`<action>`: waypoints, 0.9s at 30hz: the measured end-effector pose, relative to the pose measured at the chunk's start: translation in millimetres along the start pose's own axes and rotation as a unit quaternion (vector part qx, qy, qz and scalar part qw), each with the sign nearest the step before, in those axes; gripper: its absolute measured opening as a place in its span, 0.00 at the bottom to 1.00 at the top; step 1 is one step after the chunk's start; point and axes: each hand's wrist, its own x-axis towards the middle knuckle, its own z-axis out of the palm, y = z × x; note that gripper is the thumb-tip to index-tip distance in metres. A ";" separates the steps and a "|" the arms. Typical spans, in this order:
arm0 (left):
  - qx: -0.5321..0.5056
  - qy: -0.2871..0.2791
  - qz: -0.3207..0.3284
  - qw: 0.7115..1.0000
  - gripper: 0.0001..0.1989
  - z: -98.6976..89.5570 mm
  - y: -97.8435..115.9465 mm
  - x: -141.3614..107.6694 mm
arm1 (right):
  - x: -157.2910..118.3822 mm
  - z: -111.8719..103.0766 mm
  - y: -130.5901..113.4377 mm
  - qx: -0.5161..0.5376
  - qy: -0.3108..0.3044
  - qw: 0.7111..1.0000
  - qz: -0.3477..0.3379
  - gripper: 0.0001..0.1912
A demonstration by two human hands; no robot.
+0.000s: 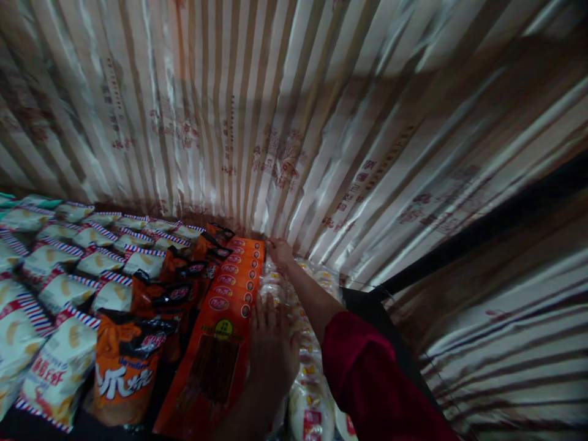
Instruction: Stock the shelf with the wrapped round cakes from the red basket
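Note:
My left hand [274, 346] lies with fingers stretched forward along the right edge of a row of overlapping flat orange snack packets [229, 288]. It also reaches over a row of clear-wrapped round pale food packs [309, 361]. Farther back, my right hand [281, 252], at the end of a dark red sleeve, touches the far end of these two rows beside the striped sheet. Its fingers are small and dim, so their grip is unclear. The nearest orange packet has a window showing brown sticks.
Orange-and-black snack bags [126, 367] stand in a row on the left. Beyond them are several rows of white bags with striped edges [64, 361]. A striped, printed sheet [275, 122] hangs behind the goods. A dark bar [487, 226] slants across the right.

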 end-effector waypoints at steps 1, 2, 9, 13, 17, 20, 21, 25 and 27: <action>0.000 -0.005 0.001 1.000 0.26 0.0 0.2 0.2 | 3.4 -0.3 -0.8 0.017 -0.013 1.000 0.007 0.19; 0.001 -0.010 0.002 1.000 0.26 -0.2 0.4 0.5 | 6.6 -0.5 -1.6 0.032 -0.023 0.999 0.014 0.19; 0.017 -0.007 0.004 1.000 0.27 1.9 1.4 1.4 | 17.1 8.0 -5.5 0.043 -0.030 0.997 0.058 0.16; 0.020 0.000 0.004 1.000 0.27 8.7 0.5 -0.5 | 18.5 13.4 -2.7 0.042 -0.021 0.998 0.036 0.15; 0.020 0.008 0.002 1.000 0.28 13.3 -0.3 -1.7 | 21.7 14.9 -1.4 0.036 -0.017 0.999 0.026 0.13; 0.021 0.007 0.003 1.000 0.28 13.3 -0.3 -1.8 | 23.4 16.1 -1.8 0.025 -0.019 0.998 0.050 0.13; 0.022 0.003 0.002 1.000 0.28 13.0 -0.3 -1.7 | 23.8 16.7 -1.7 0.024 -0.019 0.998 0.055 0.13; 0.025 -0.002 0.000 1.000 0.26 12.3 -0.1 -0.9 | 23.6 16.7 0.3 0.043 -0.013 0.996 0.073 0.13; 0.022 0.002 -0.001 1.000 0.27 12.5 0.3 -0.5 | 22.6 14.6 1.1 0.059 -0.017 0.995 0.079 0.12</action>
